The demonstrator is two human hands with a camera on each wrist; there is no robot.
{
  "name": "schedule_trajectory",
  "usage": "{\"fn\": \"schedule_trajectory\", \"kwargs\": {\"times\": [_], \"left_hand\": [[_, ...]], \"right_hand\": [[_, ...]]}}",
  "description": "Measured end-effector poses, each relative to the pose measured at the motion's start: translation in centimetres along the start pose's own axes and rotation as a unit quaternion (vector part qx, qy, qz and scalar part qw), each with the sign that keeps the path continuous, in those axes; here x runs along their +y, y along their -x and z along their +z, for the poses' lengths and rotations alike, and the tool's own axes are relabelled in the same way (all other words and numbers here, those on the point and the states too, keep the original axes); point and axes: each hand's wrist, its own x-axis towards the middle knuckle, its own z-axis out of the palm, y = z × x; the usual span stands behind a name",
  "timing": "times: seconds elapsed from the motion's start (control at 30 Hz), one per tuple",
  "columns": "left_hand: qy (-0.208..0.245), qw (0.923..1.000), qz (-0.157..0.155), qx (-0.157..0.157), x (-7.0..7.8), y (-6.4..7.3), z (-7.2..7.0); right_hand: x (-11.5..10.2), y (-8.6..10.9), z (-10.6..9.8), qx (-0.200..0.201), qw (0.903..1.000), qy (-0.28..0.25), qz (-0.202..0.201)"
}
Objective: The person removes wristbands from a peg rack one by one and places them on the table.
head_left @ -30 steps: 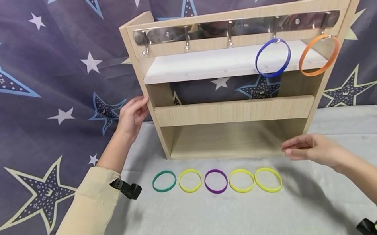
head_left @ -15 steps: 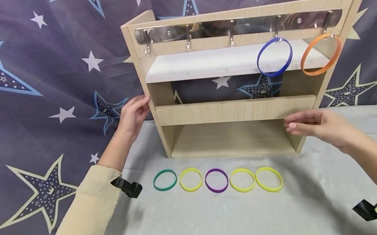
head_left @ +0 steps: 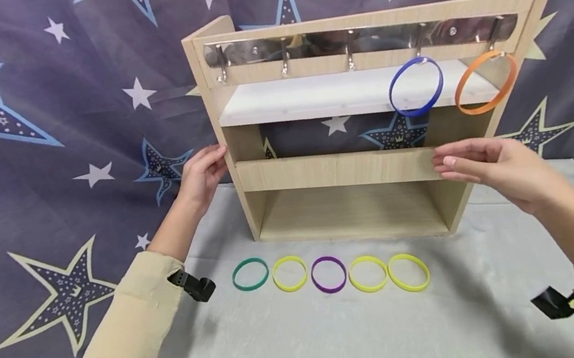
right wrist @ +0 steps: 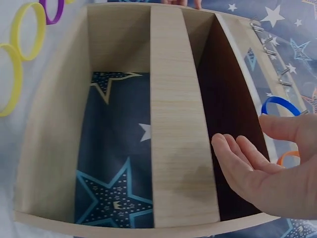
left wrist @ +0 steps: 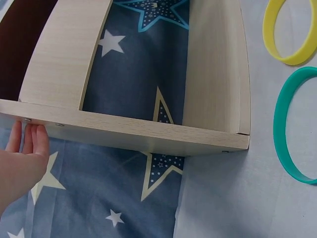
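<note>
My left hand (head_left: 201,179) touches the left side panel of a light wooden shelf unit (head_left: 341,171) with its fingertips; the left wrist view shows those fingers (left wrist: 40,141) fairly straight against the panel. Nothing is held in my right hand (head_left: 500,167), which hovers before the unit's right side near the middle slat, fingers extended. Above it, a blue wristband (head_left: 391,91) and an orange wristband (head_left: 514,77) hang from the two rightmost hooks of a metal hook rail (head_left: 318,46). A purple wristband (head_left: 313,276) lies on the table among other bands.
In the same row on the grey cloth (head_left: 310,347) lie a green wristband (head_left: 234,281) at the left end and several yellow ones, such as the rightmost yellow wristband (head_left: 427,272). A star-patterned curtain (head_left: 48,206) hangs close behind the unit.
My right hand has risen from near the unit's base to the height of the middle slat, holding nothing. My left hand, the unit and the wristbands keep their places.
</note>
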Motion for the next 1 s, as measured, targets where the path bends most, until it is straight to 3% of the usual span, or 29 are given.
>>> {"fn": "schedule_trajectory", "kwargs": {"times": [0.2,0.33,0.47,0.57,0.67,0.77,0.87,1.0], "left_hand": [[-0.007,1.0,-0.005,0.003,0.0,-0.1,-0.1],[-0.012,0.9999,-0.008,0.001,0.0,0.0,-0.1],[-0.01,0.9999,-0.006,-0.002,0.0,0.0,-0.1],[-0.007,1.0,-0.004,-0.002,-0.1,0.0,-0.1],[-0.003,1.0,-0.001,-0.001,-0.1,0.1,-0.1],[-0.001,1.0,0.003,-0.001,-0.1,0.1,-0.1],[-0.005,1.0,0.004,-0.002,-0.1,0.1,0.0],[0.0,1.0,0.003,-0.003,-0.1,0.1,0.0]], "right_hand": [[-1.3,-0.5,0.1,0.035,0.9991,-0.022,-0.012],[-2.0,-0.8,0.5,0.057,0.9983,0.007,-0.009],[-2.4,-0.9,0.5,0.042,0.995,-0.076,-0.047],[-2.8,-1.0,0.8,0.046,0.9857,-0.139,-0.083],[-3.4,-1.1,1.5,0.079,0.9744,-0.174,-0.119],[-4.0,-1.2,2.0,0.101,0.958,-0.219,-0.155],[-4.3,-1.4,2.3,0.121,0.9476,-0.248,-0.161],[-4.2,-1.8,2.7,0.142,0.9431,-0.26,-0.15]]}}
